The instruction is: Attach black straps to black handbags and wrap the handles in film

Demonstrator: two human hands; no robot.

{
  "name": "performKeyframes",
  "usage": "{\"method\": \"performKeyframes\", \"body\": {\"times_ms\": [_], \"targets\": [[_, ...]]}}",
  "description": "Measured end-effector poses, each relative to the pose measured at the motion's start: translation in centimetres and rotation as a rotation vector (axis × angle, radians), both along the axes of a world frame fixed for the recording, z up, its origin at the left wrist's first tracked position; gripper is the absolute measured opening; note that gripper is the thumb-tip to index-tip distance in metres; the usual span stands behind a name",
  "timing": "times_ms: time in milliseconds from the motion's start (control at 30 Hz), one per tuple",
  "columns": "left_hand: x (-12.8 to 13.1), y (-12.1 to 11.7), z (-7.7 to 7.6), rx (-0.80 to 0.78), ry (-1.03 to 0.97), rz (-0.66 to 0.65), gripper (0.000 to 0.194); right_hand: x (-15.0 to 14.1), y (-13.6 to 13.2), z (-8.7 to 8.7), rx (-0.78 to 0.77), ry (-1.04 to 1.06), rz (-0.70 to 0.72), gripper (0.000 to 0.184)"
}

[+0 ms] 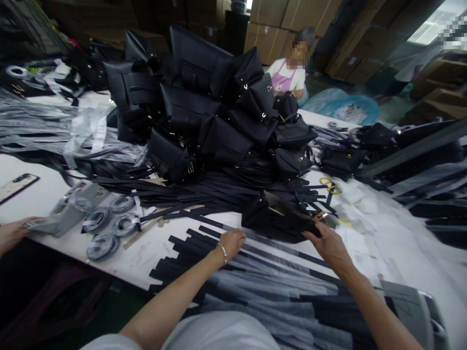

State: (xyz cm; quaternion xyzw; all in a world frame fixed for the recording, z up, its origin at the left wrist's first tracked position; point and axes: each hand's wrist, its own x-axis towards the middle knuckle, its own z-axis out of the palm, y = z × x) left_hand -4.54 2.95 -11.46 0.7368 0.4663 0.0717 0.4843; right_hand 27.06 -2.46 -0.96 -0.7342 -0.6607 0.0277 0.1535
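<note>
Lying nearest: long, flat black strips with a greyish sheen (262,291), fanned side by side on the white table (146,253), perhaps so that they do not tangle.
Near right corner: a grey, boxy object (404,304), partly behind the right forearm and cut off below; I cannot tell what it is.
Left hand: the left hand (232,241), a pale bracelet at its wrist, hovers or rests over the strips beside the bag, fingers curled; whether its grip holds anything cannot be told.
Right hand: the right hand (330,243) has its grip clamped on the bag's right end, near a gold metal fitting (321,216), probably to steady it.
Held bag: the small, black, leather-like bag (277,218) sits between the hands, tilted; its underside is hidden.
Left edge: another person's hand (14,236), cut off by the frame, reaches a grey, angular device (73,209) by some grey, ring-shaped coils (104,253).
Heap behind: black, gold-trimmed bags (204,107) piled together, likely to save room; the lower ones are buried.
Far side: a co-worker in a lilac apron (280,80), partly screened by the heap, before brown cardboard cartons (268,41).
</note>
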Motion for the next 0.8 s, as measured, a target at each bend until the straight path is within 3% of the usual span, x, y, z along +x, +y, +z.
{"method": "performKeyframes", "body": {"times_ms": [100,167,300,433,500,633,800], "targets": [[-5.4,3.0,0.0,0.197,0.199,0.036,0.021,-1.1,-0.2,-0.6,-0.094,0.061,-0.050,0.033],[-7.0,4.2,-0.2,0.275,0.290,0.014,0.022,-1.9,0.1,-0.6,-0.105,0.114,-0.092,0.042],[-6.8,4.7,-0.9,0.363,0.391,-0.055,0.024,-3.3,0.7,0.5,0.047,0.100,-0.165,0.055],[-6.0,4.7,-1.0,0.390,0.443,-0.087,0.018,-6.5,-0.5,2.1,0.412,0.091,-0.110,0.043],[-6.1,4.8,-0.8,0.374,0.442,-0.113,0.015,-8.8,-2.0,2.2,0.487,0.141,0.013,0.031],[-6.5,4.2,0.1,0.293,0.380,-0.166,0.029,-12.6,-4.6,0.1,0.219,0.284,0.309,0.019],[-6.8,2.6,3.2,0.138,0.167,-0.284,0.026,-13.5,-4.1,-2.4,-0.124,0.402,0.251,0.035]]}}
